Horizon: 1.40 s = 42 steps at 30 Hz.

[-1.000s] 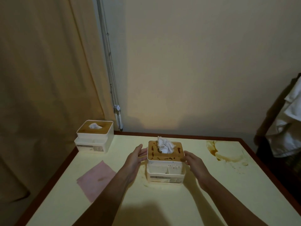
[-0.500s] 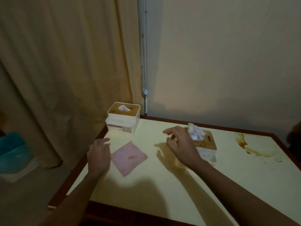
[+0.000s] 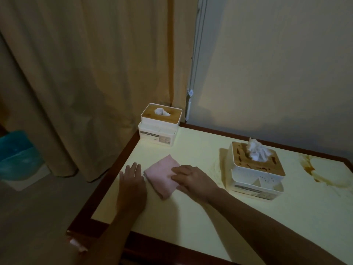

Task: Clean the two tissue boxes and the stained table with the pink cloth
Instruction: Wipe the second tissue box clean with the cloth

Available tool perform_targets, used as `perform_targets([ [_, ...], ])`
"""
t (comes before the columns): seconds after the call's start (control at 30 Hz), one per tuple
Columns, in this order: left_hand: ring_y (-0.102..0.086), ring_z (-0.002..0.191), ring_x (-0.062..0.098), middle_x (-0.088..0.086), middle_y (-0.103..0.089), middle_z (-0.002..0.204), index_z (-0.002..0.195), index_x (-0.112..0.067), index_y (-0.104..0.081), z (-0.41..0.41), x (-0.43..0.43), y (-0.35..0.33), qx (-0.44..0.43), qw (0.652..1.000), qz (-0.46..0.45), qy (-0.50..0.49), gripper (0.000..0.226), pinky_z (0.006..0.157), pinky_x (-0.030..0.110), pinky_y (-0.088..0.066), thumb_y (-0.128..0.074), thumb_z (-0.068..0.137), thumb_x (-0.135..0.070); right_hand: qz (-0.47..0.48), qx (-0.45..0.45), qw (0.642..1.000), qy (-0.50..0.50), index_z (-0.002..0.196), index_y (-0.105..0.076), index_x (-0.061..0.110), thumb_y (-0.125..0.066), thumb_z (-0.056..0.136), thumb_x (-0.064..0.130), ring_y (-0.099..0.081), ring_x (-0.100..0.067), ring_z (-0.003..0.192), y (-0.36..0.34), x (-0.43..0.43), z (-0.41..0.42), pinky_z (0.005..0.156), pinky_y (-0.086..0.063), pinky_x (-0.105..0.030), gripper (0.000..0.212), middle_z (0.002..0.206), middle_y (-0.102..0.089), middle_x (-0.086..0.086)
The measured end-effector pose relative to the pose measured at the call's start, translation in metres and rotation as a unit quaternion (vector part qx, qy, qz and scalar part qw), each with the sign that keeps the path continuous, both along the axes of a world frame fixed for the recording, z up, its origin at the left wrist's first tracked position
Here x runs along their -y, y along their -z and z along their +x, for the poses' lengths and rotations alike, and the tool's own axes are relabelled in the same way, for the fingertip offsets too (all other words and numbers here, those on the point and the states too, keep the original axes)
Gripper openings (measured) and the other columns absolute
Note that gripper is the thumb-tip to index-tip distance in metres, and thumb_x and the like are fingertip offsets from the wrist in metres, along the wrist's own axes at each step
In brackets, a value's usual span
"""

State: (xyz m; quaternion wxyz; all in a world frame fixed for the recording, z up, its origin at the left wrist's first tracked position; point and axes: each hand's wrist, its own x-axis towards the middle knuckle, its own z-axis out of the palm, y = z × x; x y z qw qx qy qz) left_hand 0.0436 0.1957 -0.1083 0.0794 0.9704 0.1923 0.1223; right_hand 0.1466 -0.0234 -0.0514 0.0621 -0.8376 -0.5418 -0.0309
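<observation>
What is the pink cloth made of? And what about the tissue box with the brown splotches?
The pink cloth looks like soft, matte fabric, since it folds thickly. The splotchy tissue box seems to have a smooth white plastic body and a wood-look lid, maybe bamboo, going by its tan, grainy look. I can't be sure.

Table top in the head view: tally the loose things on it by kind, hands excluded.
Tissue boxes: 2, far tissue box and near tissue box
Pink cloth: 1
Total: 3
</observation>
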Motion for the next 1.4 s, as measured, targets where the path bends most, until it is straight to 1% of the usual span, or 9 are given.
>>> perform_targets([
  [0.17,-0.039,0.138,0.039,0.020,-0.047,0.145,0.137,-0.002,-0.050,0.002,-0.003,0.005,0.018,1.000,-0.019,-0.012,0.045,0.115,0.055,-0.029,-0.051,0.093,-0.011,0.022,0.051,0.998,-0.042,0.103,-0.069,0.014,-0.046,0.093,0.027,-0.063,-0.029,0.097,0.007,-0.012,0.005,0.076,-0.052,-0.039,0.028,0.112,-0.068,-0.006],
  [0.33,-0.037,0.139,0.039,0.021,-0.047,0.144,0.136,-0.001,-0.051,0.000,-0.001,0.007,0.051,0.998,-0.043,-0.001,0.046,0.115,0.057,-0.029,-0.056,0.091,-0.009,0.083,-0.090,0.988,0.094,0.104,-0.055,0.018,-0.045,0.096,0.036,-0.059,-0.026,0.083,-0.024,-0.013,-0.005,0.072,-0.049,-0.039,0.022,0.097,-0.066,-0.004],
  [0.47,-0.034,0.141,0.035,0.017,-0.045,0.147,0.140,-0.004,-0.048,-0.003,0.001,0.004,0.063,0.996,-0.056,-0.010,0.044,0.118,0.050,-0.023,-0.048,0.096,-0.010,0.166,-0.246,0.936,0.188,0.096,-0.054,0.021,-0.040,0.097,0.043,-0.060,-0.019,0.076,-0.070,-0.005,-0.009,0.068,-0.048,-0.040,0.026,0.085,-0.065,0.000],
  [0.67,-0.054,0.121,0.044,0.029,-0.058,0.129,0.128,0.009,-0.055,0.001,-0.005,0.010,0.061,0.998,0.005,0.026,0.038,0.096,0.057,-0.049,-0.051,0.092,-0.001,0.153,-0.353,0.878,0.284,0.095,-0.065,0.010,-0.042,0.104,0.031,-0.060,-0.020,0.087,-0.137,0.038,-0.016,0.078,-0.047,-0.035,0.033,0.094,-0.067,-0.005],
  [0.83,-0.062,0.109,0.040,0.025,-0.065,0.118,0.118,0.005,-0.064,0.000,0.003,-0.014,0.011,1.000,-0.017,-0.020,0.032,0.090,0.052,-0.053,-0.058,0.088,-0.005,0.330,-0.472,0.731,0.365,0.098,-0.058,0.009,-0.065,0.087,0.052,-0.052,-0.018,0.081,-0.179,0.098,-0.025,0.068,-0.051,-0.026,0.045,0.089,-0.055,-0.013],
  [0.97,-0.054,0.114,0.020,0.002,-0.057,0.128,0.124,-0.020,-0.057,0.023,0.032,-0.059,0.041,0.978,-0.188,-0.084,0.032,0.088,0.033,-0.052,-0.048,0.095,-0.026,0.425,-0.488,0.665,0.373,0.090,-0.067,0.012,-0.042,0.103,0.031,-0.061,-0.017,0.070,-0.191,0.157,-0.024,0.061,-0.046,-0.030,0.034,0.068,-0.069,-0.003],
  [1.13,-0.057,0.113,0.028,0.006,-0.057,0.129,0.124,-0.021,-0.060,0.061,0.128,-0.097,0.095,0.928,-0.358,-0.046,0.034,0.091,0.037,-0.048,-0.049,0.097,-0.039,0.525,-0.474,0.596,0.381,0.105,-0.071,0.008,-0.045,0.103,0.034,-0.069,-0.023,0.093,-0.181,0.224,-0.036,0.075,-0.051,-0.036,0.037,0.099,-0.076,-0.013],
  [1.3,-0.053,0.122,0.027,0.007,-0.047,0.141,0.136,-0.023,-0.050,0.088,0.234,-0.126,0.067,0.920,-0.385,0.017,0.050,0.100,0.038,-0.043,-0.052,0.095,-0.051,0.610,-0.435,0.532,0.395,0.095,-0.069,0.007,-0.044,0.101,0.027,-0.066,-0.018,0.089,-0.157,0.277,-0.044,0.075,-0.049,-0.035,0.033,0.094,-0.072,-0.011],
  [1.4,-0.044,0.130,0.028,0.006,-0.042,0.145,0.143,-0.026,-0.036,0.103,0.285,-0.142,0.033,0.940,-0.337,0.036,0.075,0.109,0.049,-0.034,-0.056,0.083,-0.067,0.591,-0.374,0.556,0.450,0.102,-0.068,0.007,-0.039,0.105,0.030,-0.067,-0.027,0.096,-0.139,0.292,-0.046,0.087,-0.049,-0.045,0.037,0.092,-0.072,-0.015],
])
